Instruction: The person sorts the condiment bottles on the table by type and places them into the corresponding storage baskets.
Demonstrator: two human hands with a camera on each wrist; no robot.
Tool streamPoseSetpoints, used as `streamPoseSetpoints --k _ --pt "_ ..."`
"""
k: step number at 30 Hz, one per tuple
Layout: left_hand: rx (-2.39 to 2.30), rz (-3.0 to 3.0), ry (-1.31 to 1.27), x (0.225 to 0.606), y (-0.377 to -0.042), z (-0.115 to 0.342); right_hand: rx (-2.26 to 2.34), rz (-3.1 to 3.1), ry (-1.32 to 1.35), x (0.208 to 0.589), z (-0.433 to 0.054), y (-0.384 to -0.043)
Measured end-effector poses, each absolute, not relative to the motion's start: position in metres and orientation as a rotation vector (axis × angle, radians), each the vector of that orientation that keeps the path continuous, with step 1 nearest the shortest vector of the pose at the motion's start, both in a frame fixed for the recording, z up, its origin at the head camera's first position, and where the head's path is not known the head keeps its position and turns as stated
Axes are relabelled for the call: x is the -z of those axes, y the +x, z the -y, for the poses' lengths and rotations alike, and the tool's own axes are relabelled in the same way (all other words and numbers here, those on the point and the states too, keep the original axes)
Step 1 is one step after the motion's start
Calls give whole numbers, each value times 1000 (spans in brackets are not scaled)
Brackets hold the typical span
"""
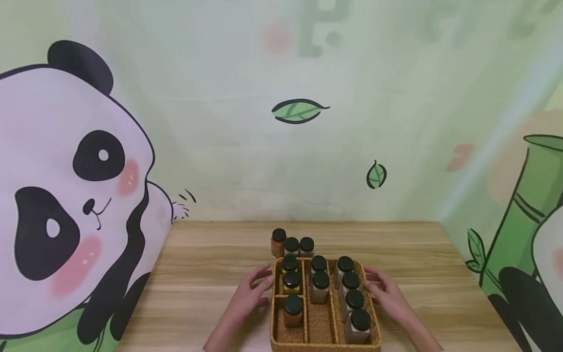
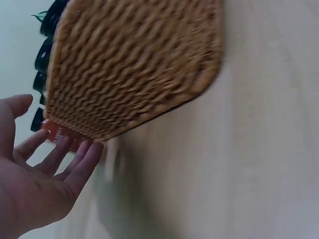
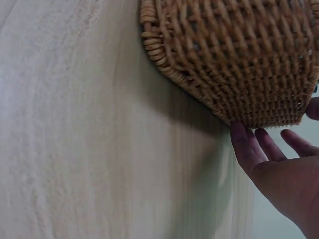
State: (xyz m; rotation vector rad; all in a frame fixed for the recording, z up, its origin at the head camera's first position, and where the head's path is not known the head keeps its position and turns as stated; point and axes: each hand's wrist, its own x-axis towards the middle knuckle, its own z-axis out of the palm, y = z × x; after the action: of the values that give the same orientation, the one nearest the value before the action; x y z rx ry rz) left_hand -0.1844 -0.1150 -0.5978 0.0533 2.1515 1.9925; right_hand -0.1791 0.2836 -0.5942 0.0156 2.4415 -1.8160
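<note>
A divided wicker basket (image 1: 325, 347) sits on the wooden table, its compartments holding several black-lidded spice jars. In its right column stands a row of jars (image 1: 357, 332); two jars (image 1: 319, 288) share the middle column. A brown jar (image 1: 293, 313) occupies the front left section, with two yellowish jars (image 1: 291, 283) behind it. At the basket's left side is my left hand (image 1: 248, 297), its fingers extended beside the far corner. My right hand (image 1: 390, 296) is at the opposite side, fingertips by the woven wall (image 3: 234, 59) and its lower edge, thumb near the rim.
Behind the basket stand three more jars: one with orange-red contents (image 1: 278, 244) and two others (image 1: 292, 244) beside it. The wooden table (image 1: 198, 254) meets a printed backdrop (image 1: 237, 156) with pandas, leaves and bamboo.
</note>
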Motion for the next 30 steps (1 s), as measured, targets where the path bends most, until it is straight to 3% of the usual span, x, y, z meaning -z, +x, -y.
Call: streamPoseSetpoints --k 18,30 --pt "-1821 -2718 214 561 -264 98 1858 -2419 7 608 -285 -182" --pt "-1703 -2811 245 562 -289 87 1878 -2442 13 611 -284 -183"
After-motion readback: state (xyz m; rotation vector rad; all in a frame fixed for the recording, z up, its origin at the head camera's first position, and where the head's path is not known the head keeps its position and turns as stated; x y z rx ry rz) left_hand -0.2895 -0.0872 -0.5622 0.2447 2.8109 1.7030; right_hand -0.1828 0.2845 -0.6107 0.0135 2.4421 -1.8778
